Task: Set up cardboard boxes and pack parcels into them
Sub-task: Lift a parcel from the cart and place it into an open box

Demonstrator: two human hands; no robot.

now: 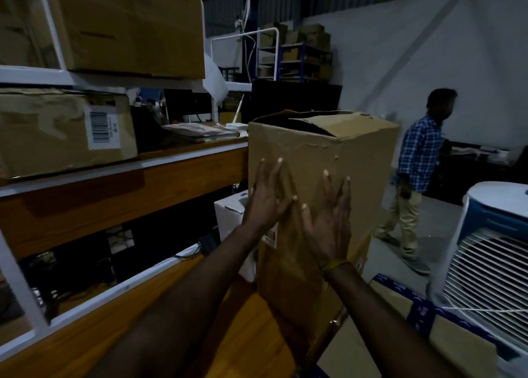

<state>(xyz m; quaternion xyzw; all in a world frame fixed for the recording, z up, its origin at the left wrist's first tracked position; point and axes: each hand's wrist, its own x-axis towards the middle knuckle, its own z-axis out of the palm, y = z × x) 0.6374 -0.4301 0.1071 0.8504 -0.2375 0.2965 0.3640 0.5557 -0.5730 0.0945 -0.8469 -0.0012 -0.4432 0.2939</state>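
Observation:
A tall brown cardboard box (354,177) stands upright on the wooden table, its top flaps partly folded in and a dark gap showing at the top left. My left hand (267,199) lies flat on its near face, fingers straight and spread. My right hand (331,223) presses flat on the same face just to the right and a little lower, with a yellow band at the wrist. Neither hand grips anything.
White-framed shelves on the left carry a labelled crumpled carton (65,132) and a larger carton (128,26) above. A white box (230,212) sits behind the tall box. A blue-taped carton (445,329) and a white air cooler (491,252) stand at the right. A person (414,177) walks behind.

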